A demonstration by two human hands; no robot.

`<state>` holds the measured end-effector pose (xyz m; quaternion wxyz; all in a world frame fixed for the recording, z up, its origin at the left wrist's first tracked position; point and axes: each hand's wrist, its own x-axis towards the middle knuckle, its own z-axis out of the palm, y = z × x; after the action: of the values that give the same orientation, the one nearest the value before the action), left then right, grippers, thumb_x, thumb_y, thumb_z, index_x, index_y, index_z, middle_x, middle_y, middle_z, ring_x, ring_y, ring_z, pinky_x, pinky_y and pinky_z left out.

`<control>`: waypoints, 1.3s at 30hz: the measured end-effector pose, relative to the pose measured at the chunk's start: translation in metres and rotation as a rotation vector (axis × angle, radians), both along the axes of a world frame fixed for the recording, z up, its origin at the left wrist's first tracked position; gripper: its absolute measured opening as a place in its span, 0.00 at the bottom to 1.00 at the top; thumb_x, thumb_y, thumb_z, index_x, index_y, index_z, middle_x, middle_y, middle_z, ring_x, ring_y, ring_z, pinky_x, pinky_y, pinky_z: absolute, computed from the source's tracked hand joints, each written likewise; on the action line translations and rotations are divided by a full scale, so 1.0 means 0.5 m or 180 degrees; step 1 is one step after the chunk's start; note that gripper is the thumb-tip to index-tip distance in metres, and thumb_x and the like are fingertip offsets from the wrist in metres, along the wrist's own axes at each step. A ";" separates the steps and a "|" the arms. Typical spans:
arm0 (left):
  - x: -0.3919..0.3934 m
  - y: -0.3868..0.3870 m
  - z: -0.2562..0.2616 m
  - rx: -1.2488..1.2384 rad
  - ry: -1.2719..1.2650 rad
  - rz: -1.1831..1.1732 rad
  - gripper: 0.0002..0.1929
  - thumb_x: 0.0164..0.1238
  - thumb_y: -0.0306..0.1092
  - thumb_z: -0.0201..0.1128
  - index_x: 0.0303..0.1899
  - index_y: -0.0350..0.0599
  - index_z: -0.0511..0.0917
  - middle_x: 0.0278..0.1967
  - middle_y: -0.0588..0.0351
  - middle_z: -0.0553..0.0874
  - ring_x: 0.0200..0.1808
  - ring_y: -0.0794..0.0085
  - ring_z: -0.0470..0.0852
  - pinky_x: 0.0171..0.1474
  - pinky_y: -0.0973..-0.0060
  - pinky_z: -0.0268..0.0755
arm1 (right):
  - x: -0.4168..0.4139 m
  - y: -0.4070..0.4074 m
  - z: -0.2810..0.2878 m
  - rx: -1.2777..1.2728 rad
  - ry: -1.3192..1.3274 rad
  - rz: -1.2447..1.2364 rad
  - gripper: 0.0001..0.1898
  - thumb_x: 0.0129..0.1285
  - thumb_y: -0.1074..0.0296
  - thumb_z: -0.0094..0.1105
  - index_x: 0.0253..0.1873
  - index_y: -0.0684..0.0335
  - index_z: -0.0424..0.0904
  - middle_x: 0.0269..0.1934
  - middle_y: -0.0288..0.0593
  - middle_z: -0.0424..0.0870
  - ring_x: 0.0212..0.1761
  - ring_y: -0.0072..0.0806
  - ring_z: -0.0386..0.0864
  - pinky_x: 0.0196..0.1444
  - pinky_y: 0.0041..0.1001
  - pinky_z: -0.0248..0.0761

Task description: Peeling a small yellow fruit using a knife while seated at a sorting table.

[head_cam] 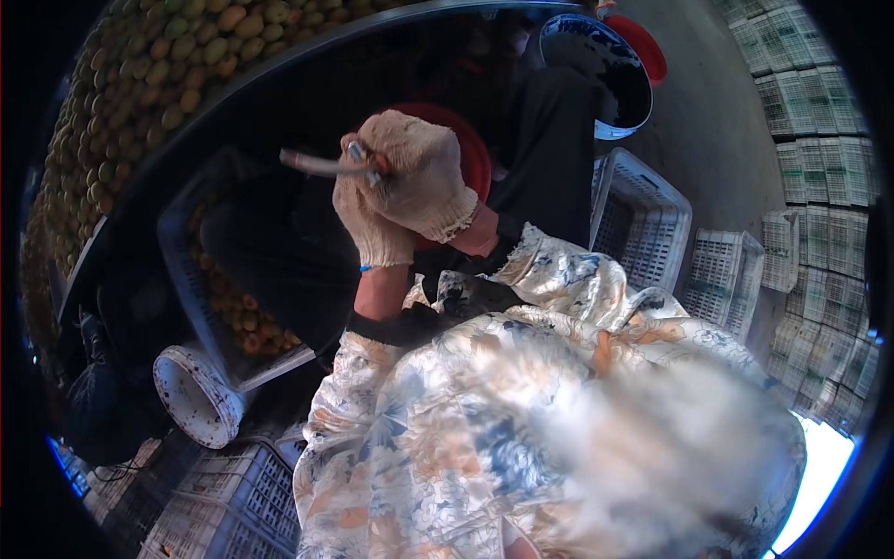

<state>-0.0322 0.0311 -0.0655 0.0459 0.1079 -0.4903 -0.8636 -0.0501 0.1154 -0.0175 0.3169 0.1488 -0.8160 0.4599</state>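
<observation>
Both my hands wear beige knitted work gloves and press together in front of my lap. My right hand (422, 171) is closed around a small hand tool (318, 164) with a metal fitting; its slim end sticks out to the left and is blurred. Under and beside it is my left hand (370, 234), its fingers mostly hidden behind the right, so I cannot tell what they hold. Below the hands, a red basin (471, 150) is partly covered by them. To the left of my leg stands a plastic crate (185, 269) with orange fruit (255, 328) in it.
A big heap of green-orange oval fruit (181, 77) lies beyond a raised edge (279, 59). A stained bucket (632, 122), a grey crate (646, 202) and stacked crates (814, 168) stand right. A white bucket (199, 398) lies tilted at lower left, near more crates (223, 489).
</observation>
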 end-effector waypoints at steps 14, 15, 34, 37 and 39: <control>-0.037 0.017 -0.020 -0.1865 0.0778 -0.0087 0.14 0.83 0.42 0.57 0.46 0.39 0.79 0.42 0.60 0.84 0.43 0.76 0.81 0.48 0.73 0.75 | -0.017 0.002 -0.011 -0.0967 -0.0704 -0.0748 0.11 0.62 0.64 0.68 0.29 0.59 0.77 0.24 0.42 0.79 0.26 0.41 0.80 0.30 0.36 0.73; -0.035 0.024 -0.014 -0.1757 0.0834 0.0048 0.14 0.83 0.43 0.57 0.45 0.40 0.80 0.41 0.60 0.84 0.43 0.75 0.82 0.48 0.73 0.75 | -0.016 0.003 -0.009 -0.0749 -0.0280 -0.0782 0.10 0.61 0.64 0.69 0.29 0.58 0.77 0.25 0.42 0.79 0.27 0.42 0.81 0.31 0.35 0.73; 0.041 -0.109 -0.182 -0.5682 0.2255 -0.0667 0.35 0.51 0.48 0.78 0.63 0.49 0.78 0.62 0.55 0.82 0.64 0.59 0.79 0.66 0.62 0.70 | -0.004 0.072 0.009 0.0923 0.0506 0.1443 0.12 0.40 0.61 0.74 0.30 0.51 0.82 0.26 0.35 0.78 0.27 0.38 0.80 0.27 0.36 0.73; 0.041 -0.099 -0.218 -0.9326 0.3774 0.5494 0.26 0.59 0.42 0.76 0.57 0.46 0.77 0.55 0.56 0.83 0.53 0.68 0.84 0.46 0.71 0.80 | -0.010 0.076 0.020 0.0999 0.0625 0.1799 0.10 0.37 0.59 0.72 0.28 0.49 0.81 0.24 0.32 0.78 0.26 0.34 0.81 0.26 0.35 0.74; 0.050 -0.100 -0.212 -0.9833 0.4516 0.7363 0.20 0.65 0.39 0.73 0.53 0.44 0.76 0.47 0.58 0.82 0.43 0.72 0.83 0.37 0.77 0.79 | -0.014 0.077 0.027 0.1169 0.0746 0.1951 0.11 0.36 0.59 0.72 0.28 0.48 0.82 0.25 0.31 0.79 0.26 0.33 0.81 0.26 0.35 0.74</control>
<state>-0.0073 -0.0190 -0.1716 -0.6298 0.1004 0.2776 -0.7184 -0.0569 0.1541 -0.0039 0.2239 0.4921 -0.7607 0.3592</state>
